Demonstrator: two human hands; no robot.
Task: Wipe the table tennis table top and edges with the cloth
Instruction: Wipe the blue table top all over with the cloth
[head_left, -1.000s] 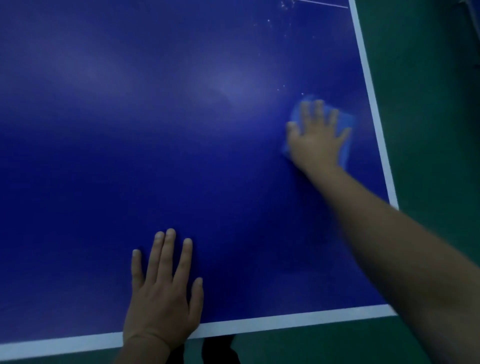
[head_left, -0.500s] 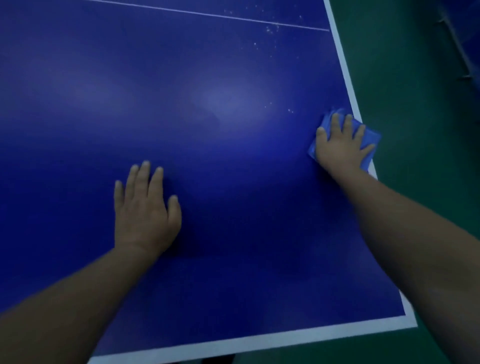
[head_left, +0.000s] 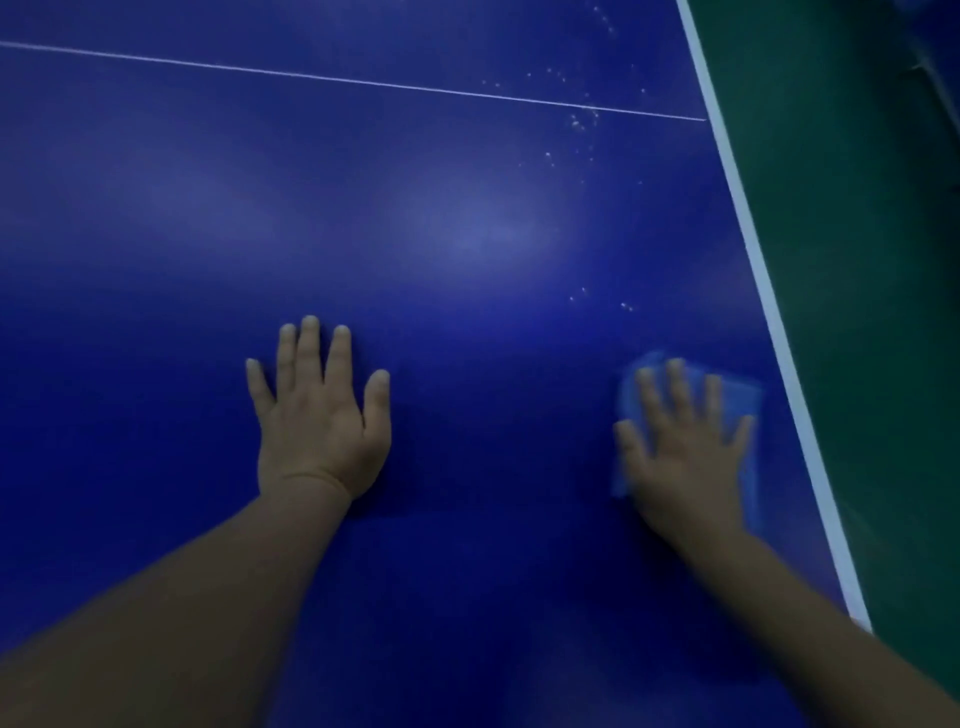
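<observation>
Head view. The blue worktop (head_left: 415, 218) filled most of the frame and was cut off at the top, left and bottom edges, so its near end and far end could not be seen. Only its right side showed, marked by a white border (head_left: 769, 291) that ran diagonally down the frame; beyond it lay a green floor (head_left: 862, 312), dim and without clear detail. A dark shape at the upper right corner was too murky to identify. A thin white line (head_left: 363, 81) crossed the worktop from the left edge to the border. Small pale specks (head_left: 576, 123) were scattered near that line and lower down, toward the right; their nature could not be made out.

The left hand (head_left: 322, 415) lay flat on the worktop, palm down, fingers spread and holding nothing. The right hand (head_left: 685, 447) was blurred, its fingers spread open and pressed flat on a light blue cloth (head_left: 631, 395). The cloth lay on the worktop just inside the white border, near but apart from it. Most of the cloth was hidden beneath the hand; only its margins showed to the left, above the fingertips and along the right. Its folds and texture were lost in the blur. Both forearms were bare and ran out of the frame at the bottom.

No brand, label or legible writing appeared anywhere.
</observation>
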